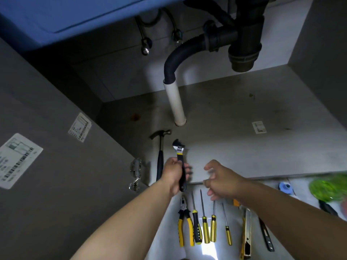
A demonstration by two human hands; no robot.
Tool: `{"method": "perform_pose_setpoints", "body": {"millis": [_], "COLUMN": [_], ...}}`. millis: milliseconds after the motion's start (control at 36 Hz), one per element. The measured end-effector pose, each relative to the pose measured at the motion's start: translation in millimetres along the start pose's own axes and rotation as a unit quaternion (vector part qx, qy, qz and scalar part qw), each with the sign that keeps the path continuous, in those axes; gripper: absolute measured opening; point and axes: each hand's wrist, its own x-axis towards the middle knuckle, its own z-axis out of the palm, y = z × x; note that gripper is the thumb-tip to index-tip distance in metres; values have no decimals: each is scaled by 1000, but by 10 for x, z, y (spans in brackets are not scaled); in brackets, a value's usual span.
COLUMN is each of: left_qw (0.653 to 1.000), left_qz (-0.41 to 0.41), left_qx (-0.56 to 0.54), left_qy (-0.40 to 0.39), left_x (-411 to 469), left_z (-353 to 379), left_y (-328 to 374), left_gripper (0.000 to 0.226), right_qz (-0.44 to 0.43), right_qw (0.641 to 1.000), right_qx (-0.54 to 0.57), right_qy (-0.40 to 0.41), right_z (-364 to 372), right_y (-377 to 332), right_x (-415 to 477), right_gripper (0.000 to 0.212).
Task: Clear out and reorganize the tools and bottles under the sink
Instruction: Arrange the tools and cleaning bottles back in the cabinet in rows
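Note:
My left hand (173,174) grips the black handle of an adjustable wrench (179,150), jaw pointing into the cabinet, just above the cabinet floor (234,147). A claw hammer (161,147) lies on that floor to the left of the wrench. My right hand (220,180) hovers to the right, fingers loosely curled, holding nothing. On the tiled floor in front lie yellow-handled pliers (185,226), several yellow screwdrivers (205,228), a utility knife (247,233) and a dark flat tool (266,235).
A white drain pipe (175,104) with a black corrugated hose (180,53) stands mid-cabinet; a black sink trap (242,44) hangs above right. The open cabinet door (47,147) with its hinge (136,173) is on the left. A green blurred bottle (328,190) and a blue cap (285,187) lie at right.

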Motion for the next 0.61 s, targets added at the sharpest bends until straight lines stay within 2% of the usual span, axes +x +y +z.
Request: {"method": "perform_pose_setpoints", "body": {"millis": [83, 167, 333, 500, 611], "left_qw": [995, 971, 932, 879, 833], "left_qz": [1, 30, 87, 146, 185], "left_qx": [84, 213, 322, 422, 498], "left_qy": [46, 102, 141, 165, 153], "left_x": [267, 488, 697, 664, 579], "left_z": [-64, -144, -156, -77, -108], "left_y": [2, -32, -10, 26, -32], "left_gripper": [18, 9, 24, 43, 57], "right_qz": [3, 8, 15, 19, 19], "right_qw": [1000, 1000, 1000, 1000, 1000], "right_qx": [-1, 4, 0, -15, -15], "right_qy": [13, 18, 14, 0, -1], "right_z": [-91, -152, -189, -175, -141], "right_y": [105, 207, 304, 296, 283], "right_x": [-4, -8, 4, 17, 34], "right_gripper": [33, 27, 20, 21, 17]}}
